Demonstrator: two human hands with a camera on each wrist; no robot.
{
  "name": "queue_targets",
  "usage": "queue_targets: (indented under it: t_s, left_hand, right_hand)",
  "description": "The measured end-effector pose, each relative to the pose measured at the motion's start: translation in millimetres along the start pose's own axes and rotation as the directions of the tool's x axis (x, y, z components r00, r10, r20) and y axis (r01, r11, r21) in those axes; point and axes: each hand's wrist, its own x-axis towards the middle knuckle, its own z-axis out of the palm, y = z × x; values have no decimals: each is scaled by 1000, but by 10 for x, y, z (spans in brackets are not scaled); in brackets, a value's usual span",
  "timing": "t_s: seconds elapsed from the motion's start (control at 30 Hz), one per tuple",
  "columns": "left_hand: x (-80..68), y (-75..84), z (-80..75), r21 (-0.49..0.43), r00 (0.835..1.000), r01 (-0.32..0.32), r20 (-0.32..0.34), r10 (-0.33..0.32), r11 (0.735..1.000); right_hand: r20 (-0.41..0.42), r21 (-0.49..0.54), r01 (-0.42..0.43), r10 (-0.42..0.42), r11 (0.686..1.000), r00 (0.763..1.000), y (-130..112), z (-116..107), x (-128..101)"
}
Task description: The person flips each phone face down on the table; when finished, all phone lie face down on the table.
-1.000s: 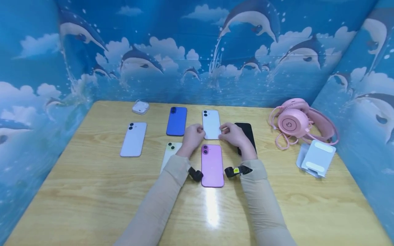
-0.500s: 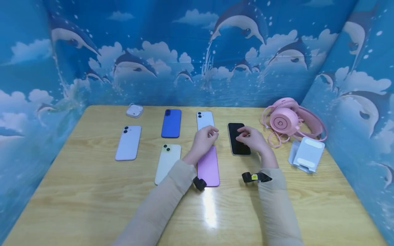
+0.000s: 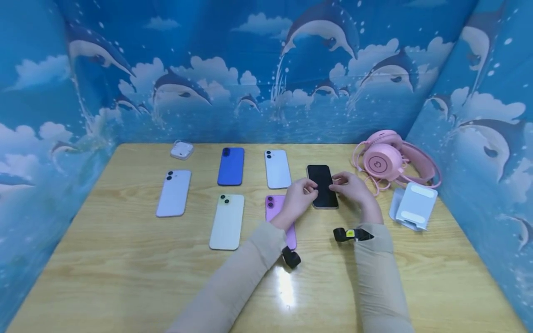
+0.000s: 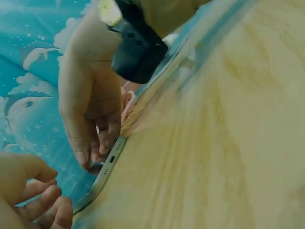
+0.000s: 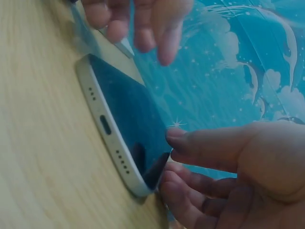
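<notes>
Pale wood grain covers the table, which stands inside blue walls printed with dolphins and clouds. Toward the far right of this surface a black-screened phone lies face up, its pale frame and bottom port toward the near edge. The right hand meets the phone's right side: in the right wrist view its fingers curl at the near right corner, with one fingertip on the glass. The left hand reaches across from the left, its fingertips at or just beside the phone's left edge; whether they touch cannot be told, and in the left wrist view the fingers appear loosely bent with nothing between them. The left forearm lies over the near end of a pink phone, which is just left of the black one. A white phone and a blue phone lie toward the far edge; a pale green phone and a lavender phone lie further left. A small white earbud case sits near the far left corner. A pink headset rests near the far right corner, with a white phone stand just in front of it by the right edge.
</notes>
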Motion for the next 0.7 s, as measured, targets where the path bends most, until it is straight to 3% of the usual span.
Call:
queue_targets:
  t_s: [0.1, 0.2, 0.43, 0.7]
  left_hand:
    - [-11, -33, 28, 60, 999, 14, -35, -12, 998]
    - [-26, -51, 42, 145, 999, 35, -25, -32, 989]
    - [-30, -67, 38, 386, 998, -46, 63, 24, 921]
    - [-44, -79, 48, 431, 995, -77, 88, 43, 899]
  right_hand:
    - [8, -4, -14, 14, 1000, 1000, 18, 15, 27]
    - [3, -42, -31, 31, 999, 1000, 21, 26, 41]
    - [1, -63, -89, 89, 994, 996, -26, 52, 72]
    - [-16, -64, -130, 129, 989, 992, -43, 64, 57]
